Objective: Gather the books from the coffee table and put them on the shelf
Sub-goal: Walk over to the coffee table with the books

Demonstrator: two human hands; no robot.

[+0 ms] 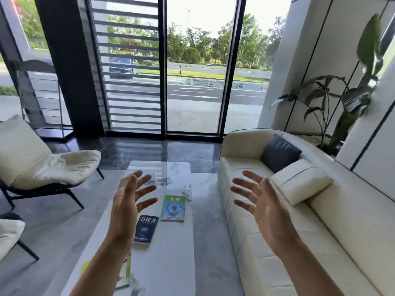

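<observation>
Books nearest: a green-edged book [126,272] lies flat on the coffee table [171,253] at 7 o'clock, mostly hidden under the left forearm.
Dark book [146,229]: flat, mid-table, just beside the left wrist.
Green book [173,208]: flat, at 1 o'clock from the dark one, apart from it.
Left hand [126,201]: raised above the table, fingers spread wide, holding nothing.
Right hand [258,199]: raised over the sofa's [320,231] edge at 3 o'clock, palm open, fingers splayed, empty.
Armchair [38,165]: at 10 o'clock, well apart.
</observation>
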